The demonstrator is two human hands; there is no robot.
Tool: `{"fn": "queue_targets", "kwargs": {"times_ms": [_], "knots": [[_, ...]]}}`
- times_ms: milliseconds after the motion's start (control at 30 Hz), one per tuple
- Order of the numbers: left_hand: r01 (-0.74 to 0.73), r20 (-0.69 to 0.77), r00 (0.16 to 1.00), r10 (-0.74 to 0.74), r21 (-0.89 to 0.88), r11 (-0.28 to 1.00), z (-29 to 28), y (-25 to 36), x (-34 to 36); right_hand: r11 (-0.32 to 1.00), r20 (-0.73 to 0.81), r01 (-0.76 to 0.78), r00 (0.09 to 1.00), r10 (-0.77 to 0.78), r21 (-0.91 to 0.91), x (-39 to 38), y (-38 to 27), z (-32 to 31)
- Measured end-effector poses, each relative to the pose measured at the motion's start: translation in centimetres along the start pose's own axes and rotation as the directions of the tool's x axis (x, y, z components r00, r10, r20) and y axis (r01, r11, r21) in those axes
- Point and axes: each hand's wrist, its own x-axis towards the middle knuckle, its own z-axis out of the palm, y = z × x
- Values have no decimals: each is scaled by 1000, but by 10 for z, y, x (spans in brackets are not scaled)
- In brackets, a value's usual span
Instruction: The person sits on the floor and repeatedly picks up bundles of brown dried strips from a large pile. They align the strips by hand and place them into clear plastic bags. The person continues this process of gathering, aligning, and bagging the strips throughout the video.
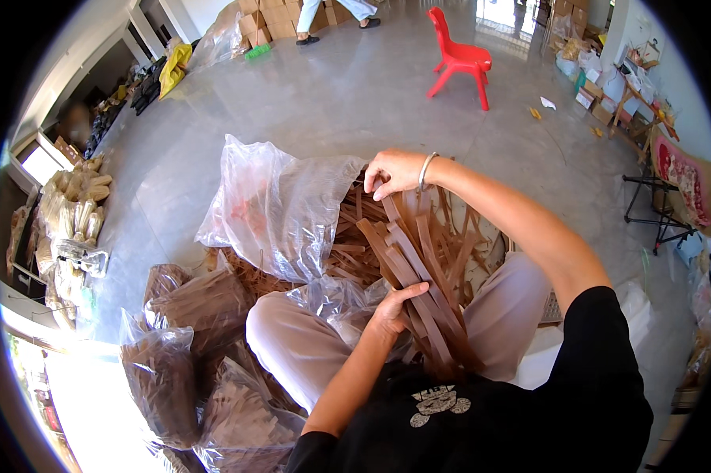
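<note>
My left hand (401, 309) is wrapped around a bundle of long, flat brown strips (414, 272) held upright between my knees. Above it, my right hand (392, 175) pinches the top end of a strip. Behind the bundle lies a heap of loose brown strips (355, 252), partly covered by a large clear plastic sheet or bag (268, 205). To the left of my knee sit several clear bags (162, 378) packed with brown material.
A red plastic chair (458, 55) stands ahead. A person's legs (320, 16) pass stacked cardboard boxes (268, 20) and a green broom head (257, 51). Pale bundles (79, 213) line the left; a folding chair (671, 189) and cluttered wooden stand (631, 87) are at right.
</note>
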Motion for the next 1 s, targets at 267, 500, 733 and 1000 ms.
{"fn": "queue_targets", "kwargs": {"times_ms": [267, 500, 733, 1000], "knots": [[21, -11, 1000, -22, -23, 1000, -14, -5, 12, 982, -285, 106, 947, -148, -156, -29, 17, 7], [14, -22, 1000, -14, 0, 1000, -4, -1, 14, 987, -126, 55, 991, -36, 153, -60, 41, 17], [-49, -140, 989, 43, -42, 998, -25, -3, 12, 862, -402, -371, 771, 494, 347, -167, 23, 45], [13, -98, 995, -24, -111, 994, -19, -1, 15, 523, -411, -20, 592, 693, 852, -193, -34, 194]]}}
